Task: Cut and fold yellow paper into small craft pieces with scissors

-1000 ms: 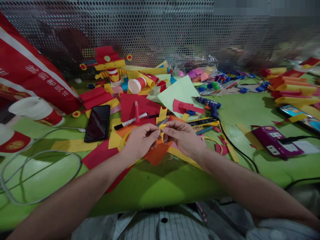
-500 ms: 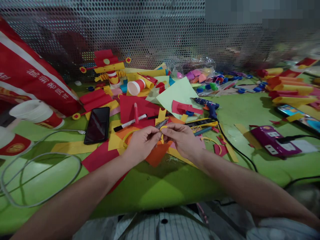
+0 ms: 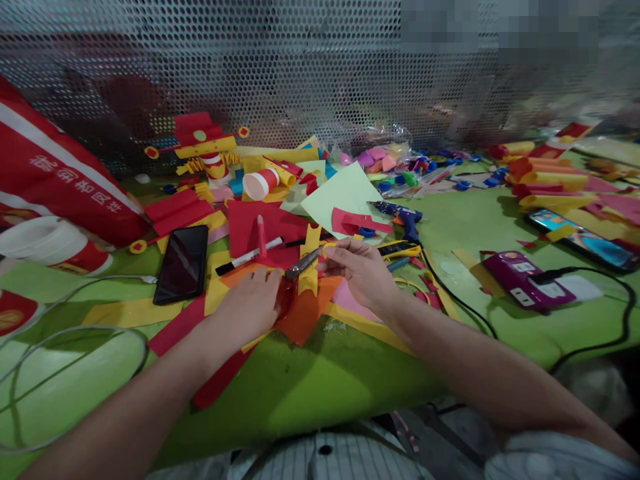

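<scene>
My left hand (image 3: 250, 301) lies over the coloured paper left of centre, palm down with its fingers stretched forward. Close by its fingertips is a pair of scissors (image 3: 302, 265), the metal blades pointing up and right; dark red handles lie partly hidden beside the hand. My right hand (image 3: 361, 272) pinches a small yellow paper piece (image 3: 329, 249) between thumb and forefinger, just beyond the blade tips. Beneath the blades is a yellow paper shape with notched ends (image 3: 308, 283), on top of orange paper (image 3: 306, 321).
A black phone (image 3: 181, 264), a marker (image 3: 250, 256) and a glue gun (image 3: 400, 215) surround the hands. A purple power adapter (image 3: 527, 280) with a black cord sits right. Paper cups (image 3: 55, 245) and a red bag (image 3: 65, 173) stand left. A perforated metal panel (image 3: 300, 73) rises behind.
My hands have moved apart: the left has gone left and down onto the papers, its fingers straighter. The right keeps the yellow piece. The scissor blades show more fully. The view has shifted slightly.
</scene>
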`<state>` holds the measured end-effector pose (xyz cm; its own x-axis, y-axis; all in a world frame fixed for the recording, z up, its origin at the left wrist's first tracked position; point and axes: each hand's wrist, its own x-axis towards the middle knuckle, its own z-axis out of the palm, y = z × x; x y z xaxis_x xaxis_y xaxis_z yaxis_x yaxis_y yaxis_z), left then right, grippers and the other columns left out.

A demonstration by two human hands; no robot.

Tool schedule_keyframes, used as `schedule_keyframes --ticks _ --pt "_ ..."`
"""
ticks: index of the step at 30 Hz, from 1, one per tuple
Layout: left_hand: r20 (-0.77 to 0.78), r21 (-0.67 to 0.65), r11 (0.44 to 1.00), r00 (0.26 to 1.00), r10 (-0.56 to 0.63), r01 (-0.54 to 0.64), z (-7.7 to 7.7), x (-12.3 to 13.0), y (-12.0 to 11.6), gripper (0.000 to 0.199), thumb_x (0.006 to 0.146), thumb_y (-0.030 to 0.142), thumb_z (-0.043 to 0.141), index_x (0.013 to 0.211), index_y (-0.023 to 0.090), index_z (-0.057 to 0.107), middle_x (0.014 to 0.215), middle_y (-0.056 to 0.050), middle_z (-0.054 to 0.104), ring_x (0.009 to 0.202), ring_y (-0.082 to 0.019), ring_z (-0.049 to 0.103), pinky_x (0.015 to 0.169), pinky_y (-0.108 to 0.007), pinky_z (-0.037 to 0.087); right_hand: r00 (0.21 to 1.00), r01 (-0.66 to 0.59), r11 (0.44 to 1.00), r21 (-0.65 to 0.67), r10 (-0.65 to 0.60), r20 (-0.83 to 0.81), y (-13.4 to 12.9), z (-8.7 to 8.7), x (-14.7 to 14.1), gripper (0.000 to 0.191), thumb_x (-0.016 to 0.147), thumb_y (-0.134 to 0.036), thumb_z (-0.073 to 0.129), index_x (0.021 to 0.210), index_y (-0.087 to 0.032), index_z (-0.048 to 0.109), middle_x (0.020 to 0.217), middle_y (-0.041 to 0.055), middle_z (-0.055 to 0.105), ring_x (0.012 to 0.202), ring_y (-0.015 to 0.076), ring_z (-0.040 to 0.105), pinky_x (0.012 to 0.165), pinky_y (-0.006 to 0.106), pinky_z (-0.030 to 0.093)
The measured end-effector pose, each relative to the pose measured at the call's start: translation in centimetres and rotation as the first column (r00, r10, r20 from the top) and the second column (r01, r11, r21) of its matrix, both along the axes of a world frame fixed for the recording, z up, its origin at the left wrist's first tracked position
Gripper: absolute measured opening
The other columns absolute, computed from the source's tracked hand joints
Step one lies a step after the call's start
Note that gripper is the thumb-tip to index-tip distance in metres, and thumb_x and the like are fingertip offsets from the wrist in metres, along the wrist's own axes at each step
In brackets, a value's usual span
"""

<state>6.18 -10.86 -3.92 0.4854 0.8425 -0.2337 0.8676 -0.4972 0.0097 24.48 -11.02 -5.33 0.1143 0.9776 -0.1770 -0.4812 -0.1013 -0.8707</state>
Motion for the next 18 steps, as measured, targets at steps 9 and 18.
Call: schedule_keyframes --ticks 9,18 --pt "0.135 -0.005 0.992 0.982 0.129 -0.13 0.2 -0.3 1.3 0.061 0.074 0.022 0.046 0.134 0.02 0.039 0.113 -0.014 0.064 0.096 -0.03 0.063 0.073 -0.036 0.049 0.998 0.062 0.994 0.093 -0.064 0.021 0.7 -0.3 0.7 0.021 0.048 -0.03 0.079 0.056 -0.02 0.062 0.055 -0.0031 0.064 0.056 0.0127 0.064 0.054 0.025 0.05" --pt "0.607 0.046 0.996 0.794 0.038 -0.082 -0.9 -2.1 2.2 0.041 0.081 0.025 0.04 0.119 0.021 0.056 0.107 -0.009 0.066 0.092 -0.025 0.063 0.079 -0.035 0.049 0.991 0.129 0.981 0.143 -0.13 -0.001 1.1 0.2 1.3 0.014 0.049 -0.026 0.077 0.055 -0.021 0.064 0.058 -0.0028 0.065 0.058 0.0114 0.062 0.058 0.026 0.051"
